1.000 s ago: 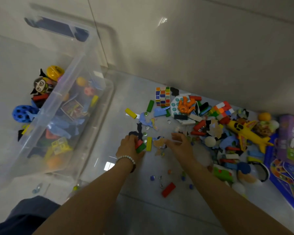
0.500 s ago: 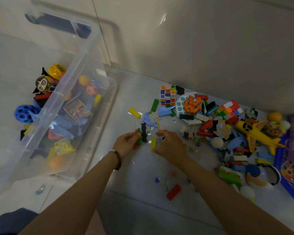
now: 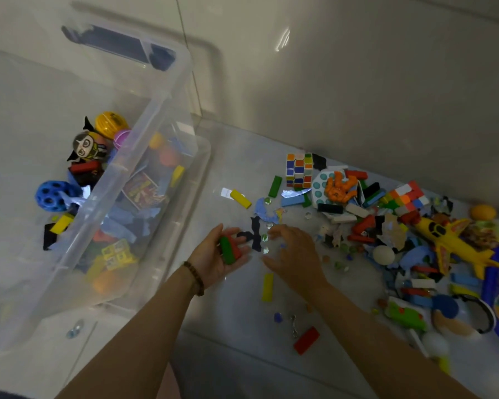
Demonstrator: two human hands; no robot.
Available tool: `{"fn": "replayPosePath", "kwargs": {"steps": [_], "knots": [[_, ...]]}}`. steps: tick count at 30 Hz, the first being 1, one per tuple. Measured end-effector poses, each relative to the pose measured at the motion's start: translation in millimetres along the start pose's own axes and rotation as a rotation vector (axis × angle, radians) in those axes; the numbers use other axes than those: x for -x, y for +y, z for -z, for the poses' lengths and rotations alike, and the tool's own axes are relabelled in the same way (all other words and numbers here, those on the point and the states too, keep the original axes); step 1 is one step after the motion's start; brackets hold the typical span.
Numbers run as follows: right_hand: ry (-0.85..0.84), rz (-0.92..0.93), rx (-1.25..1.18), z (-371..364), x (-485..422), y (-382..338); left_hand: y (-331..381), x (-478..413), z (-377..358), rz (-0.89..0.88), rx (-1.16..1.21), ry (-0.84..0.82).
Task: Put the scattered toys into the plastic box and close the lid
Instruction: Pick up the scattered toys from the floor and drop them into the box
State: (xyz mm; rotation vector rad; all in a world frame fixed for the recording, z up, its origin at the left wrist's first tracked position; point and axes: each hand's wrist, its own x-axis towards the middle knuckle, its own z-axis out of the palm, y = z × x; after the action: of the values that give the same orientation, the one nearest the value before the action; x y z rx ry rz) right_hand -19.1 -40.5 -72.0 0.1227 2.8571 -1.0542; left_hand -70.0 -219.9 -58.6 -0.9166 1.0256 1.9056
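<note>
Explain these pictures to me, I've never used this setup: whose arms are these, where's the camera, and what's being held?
There is no machine and no robot grip here: a person works with two bare hands. Every picture comes from one camera worn on the person's head, looking forward and down.

The left hand, palm up, cups the green and red rectangular blocks. The right hand hovers over small glass marbles with its fingers loosely curled and nothing visible in it.

To the left stands the clear plastic box, open and partly filled with toys. More lie scattered on the pale tiled floor, including a yellow toy plane, a multicoloured puzzle cube and a flat yellow block.
</note>
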Motion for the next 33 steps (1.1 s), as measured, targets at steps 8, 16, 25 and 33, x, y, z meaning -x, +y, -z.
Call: {"fn": "replayPosePath", "kwargs": {"steps": [8,16,25,33], "knots": [[-0.133,0.024,0.052,-24,38,17,-5,14,4,0.084,-0.092,0.044],[-0.181,0.027,0.202,-25,61,27,-6,33,1,0.092,-0.256,0.080],[0.108,0.033,-0.180,53,37,-44,38,104,-45,0.072,-0.486,0.086],[-0.066,0.257,-0.095,137,50,-154,44,198,-72,0.008,-0.239,-0.171]]}}
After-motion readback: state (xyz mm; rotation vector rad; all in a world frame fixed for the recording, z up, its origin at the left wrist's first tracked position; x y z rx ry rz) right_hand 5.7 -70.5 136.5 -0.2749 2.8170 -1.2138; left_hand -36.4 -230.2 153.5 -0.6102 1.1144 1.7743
